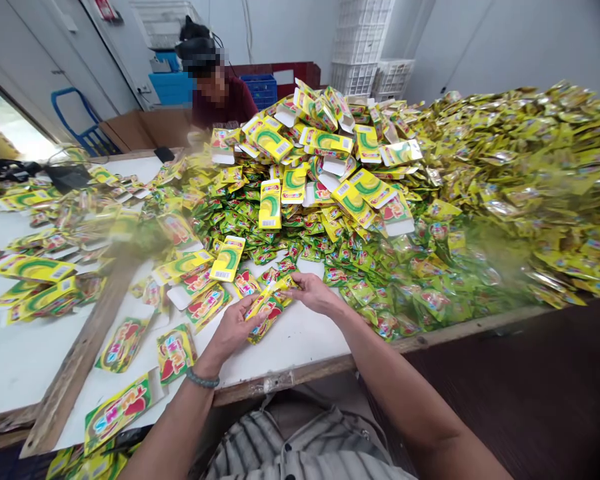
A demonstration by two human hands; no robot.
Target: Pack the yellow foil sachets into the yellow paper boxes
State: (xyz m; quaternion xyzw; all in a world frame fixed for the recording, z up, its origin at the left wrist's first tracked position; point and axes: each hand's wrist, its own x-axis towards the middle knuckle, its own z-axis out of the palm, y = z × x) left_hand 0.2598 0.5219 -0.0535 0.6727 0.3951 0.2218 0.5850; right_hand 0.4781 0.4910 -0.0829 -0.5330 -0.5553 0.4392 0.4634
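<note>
My left hand (233,330) and my right hand (313,292) both hold a small stack of yellow-and-red sachets (266,307) just above the white table (300,340). The left hand grips the stack's lower end with curled fingers. The right hand pinches its upper end. A green bead bracelet (203,380) circles my left wrist. Flat yellow cartons (175,350) lie on the table left of my hands. A big heap of green and yellow sachets (370,267) rises right behind them.
Folded yellow boxes (325,143) top the heap's middle. A huge mound of yellow packets (530,173) fills the right. A wooden strip (80,360) splits the table. Another person (220,93) sits at the far side. White crates (365,47) stand behind.
</note>
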